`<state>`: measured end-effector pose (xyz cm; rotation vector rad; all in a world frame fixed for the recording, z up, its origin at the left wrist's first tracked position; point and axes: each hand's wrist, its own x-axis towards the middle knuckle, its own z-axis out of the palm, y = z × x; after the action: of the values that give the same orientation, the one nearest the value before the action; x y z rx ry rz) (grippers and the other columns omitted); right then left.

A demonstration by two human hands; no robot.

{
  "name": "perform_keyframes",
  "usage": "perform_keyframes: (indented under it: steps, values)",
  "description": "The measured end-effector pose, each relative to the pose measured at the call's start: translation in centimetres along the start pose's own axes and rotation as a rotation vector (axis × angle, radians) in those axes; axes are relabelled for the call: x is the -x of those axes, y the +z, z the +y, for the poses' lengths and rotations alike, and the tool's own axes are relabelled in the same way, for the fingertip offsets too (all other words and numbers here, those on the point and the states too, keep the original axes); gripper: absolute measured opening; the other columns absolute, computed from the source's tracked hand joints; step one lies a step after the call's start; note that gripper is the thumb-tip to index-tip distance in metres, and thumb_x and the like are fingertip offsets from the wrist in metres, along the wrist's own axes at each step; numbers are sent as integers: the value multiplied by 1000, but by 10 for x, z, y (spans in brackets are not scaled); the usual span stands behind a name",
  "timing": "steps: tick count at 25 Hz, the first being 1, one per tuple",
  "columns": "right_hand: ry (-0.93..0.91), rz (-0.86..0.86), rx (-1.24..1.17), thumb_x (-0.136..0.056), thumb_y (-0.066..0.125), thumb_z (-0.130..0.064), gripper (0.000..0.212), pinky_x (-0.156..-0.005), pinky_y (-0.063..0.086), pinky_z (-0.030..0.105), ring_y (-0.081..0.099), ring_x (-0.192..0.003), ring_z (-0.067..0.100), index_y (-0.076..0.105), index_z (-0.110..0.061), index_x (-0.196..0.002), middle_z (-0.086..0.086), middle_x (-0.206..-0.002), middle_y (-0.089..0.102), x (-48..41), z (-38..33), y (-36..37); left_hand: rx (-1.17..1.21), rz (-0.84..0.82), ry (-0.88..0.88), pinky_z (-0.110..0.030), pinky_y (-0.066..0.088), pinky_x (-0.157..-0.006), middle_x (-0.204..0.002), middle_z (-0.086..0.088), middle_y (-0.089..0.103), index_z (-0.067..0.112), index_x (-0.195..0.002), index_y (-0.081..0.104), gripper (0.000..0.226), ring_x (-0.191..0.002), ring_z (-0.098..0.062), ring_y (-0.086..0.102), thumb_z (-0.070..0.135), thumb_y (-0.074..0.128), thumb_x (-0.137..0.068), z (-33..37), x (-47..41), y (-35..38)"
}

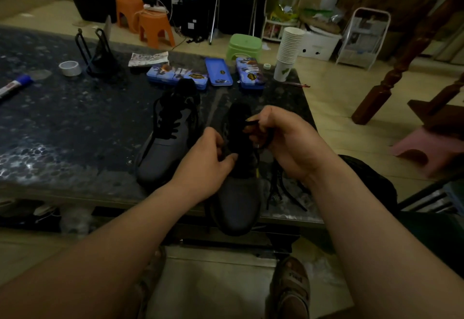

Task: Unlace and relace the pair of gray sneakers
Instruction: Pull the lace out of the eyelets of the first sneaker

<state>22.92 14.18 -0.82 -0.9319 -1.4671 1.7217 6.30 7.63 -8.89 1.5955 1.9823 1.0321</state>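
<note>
While the left hand (208, 165) curls its fingers and thumb onto the dark throat of the right sneaker (238, 200), the right hand (283, 143) pinches a black lace (254, 123) just above that throat, fingers bent round it. Whether the left hand also holds lace cannot be told. This sneaker lies on the desk (75, 123) with its gray toe jutting over the near edge toward the person. Loose lace trails on the desk just to its right, below the right wrist. The left sneaker (165, 145) lies beside it, farther in, with black lace crossed up its front. Behind the sneakers three blue tins (218, 71) lie in a row, and a leaning stack of paper cups (288, 50) stands at the desk's far right corner. A tape roll (70, 68), a black wire stand (98, 52) and a marker (15, 85) sit toward the left.
</note>
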Motion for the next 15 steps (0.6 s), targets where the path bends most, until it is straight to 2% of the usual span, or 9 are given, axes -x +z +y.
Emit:
perform_keyframes:
  steps: [2,5,8,10,11,13,15]
  values:
    - [29,35,-156,-85,54,-10,25,-80,54,33,67,-79,19,63,-16,-62,3,-70,63,5,3,-3,-13,-2,7,-28,39,-59,-90,5,56,26,-100,43,33,-75,-8,55,38,72,-92,0,-3,3]
    - [33,144,-110,-94,52,-8,23,-84,53,39,68,-80,22,61,-11,-74,5,-70,64,3,12,-6,12,0,-34,-27,40,-58,-86,5,60,25,-99,45,26,-75,-12,59,44,63,-99,-2,-3,2]
    - [-33,125,15,-88,62,-21,14,-82,52,36,67,-91,19,68,-17,-76,6,-89,72,-1,15,-10,-74,-1,-75,-34,40,-57,-80,5,62,26,-97,45,35,-72,-17,60,60,53,-99,1,-8,0]
    - [-55,97,33,-97,57,-18,22,-87,52,37,70,-100,23,64,-19,-77,10,-105,77,-1,16,-7,-215,19,-78,-37,40,-60,-80,5,61,27,-95,44,37,-72,-24,58,63,51,-98,6,-12,-1]
    - [-52,101,-17,-102,52,-15,23,-87,53,37,72,-99,25,60,-15,-81,13,-105,77,-1,14,-6,-275,27,-70,-38,40,-61,-78,5,59,26,-95,43,36,-72,-27,56,62,50,-99,8,-14,0]
    - [-15,169,-233,-105,47,-15,20,-78,57,36,73,-82,25,55,-9,-88,13,-84,70,0,6,-4,-347,44,-42,-39,39,-63,-72,6,49,24,-95,43,33,-70,-30,49,56,48,-101,12,-15,2]
    - [53,211,-388,-104,46,-19,25,-61,54,32,59,-61,20,50,-14,-80,3,-64,51,2,-3,-7,-348,29,-41,-39,37,-64,-68,9,44,23,-94,42,30,-69,-29,46,52,46,-102,14,-16,3]
